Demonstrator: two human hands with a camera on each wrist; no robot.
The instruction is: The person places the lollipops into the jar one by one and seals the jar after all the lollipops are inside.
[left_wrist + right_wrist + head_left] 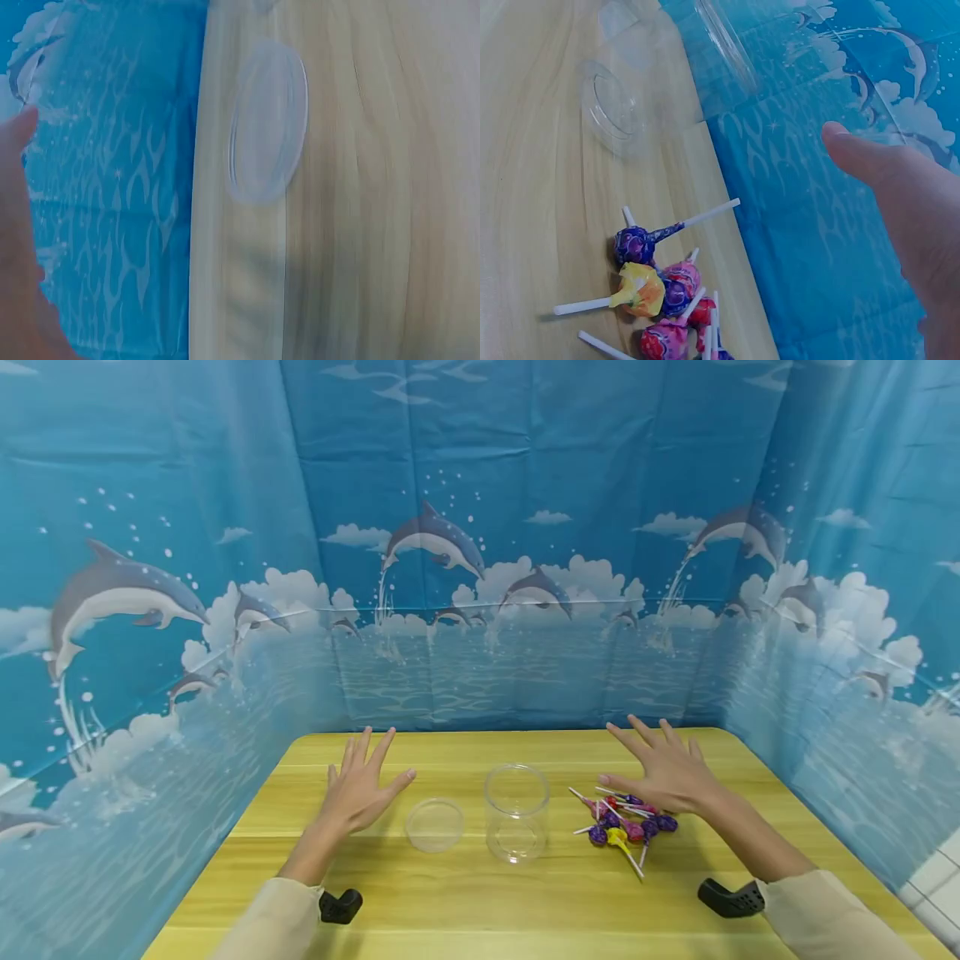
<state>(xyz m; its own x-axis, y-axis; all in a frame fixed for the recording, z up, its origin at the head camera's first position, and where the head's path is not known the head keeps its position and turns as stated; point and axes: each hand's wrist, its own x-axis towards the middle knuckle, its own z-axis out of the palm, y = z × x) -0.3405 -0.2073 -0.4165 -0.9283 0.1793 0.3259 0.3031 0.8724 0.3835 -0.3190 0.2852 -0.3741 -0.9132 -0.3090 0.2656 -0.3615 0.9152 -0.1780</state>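
Note:
My left hand (pixel 360 793) hovers over the left part of the table with its fingers spread and nothing in it. To its right lies a clear round lid (pixel 435 825), flat on the wood; the left wrist view shows this lid (pixel 268 124) too. A transparent plastic jar (pixel 516 814) stands upright and uncovered at the table's middle. Right of the jar is a loose pile of wrapped lollipops (pixel 617 836), purple, pink, red and yellow. Above the pile's far right side, my right hand (pixel 670 777) is held with fingers spread, gripping nothing.
The wooden table (pixel 420 910) reaches back to a blue curtain (pixel 480 685) printed with dolphins, which also hangs along both sides. Black wrist devices sit at both cuffs, the left one (pixel 341 907) and the right one (pixel 729 898). White floor tiles (pixel 933 877) show at far right.

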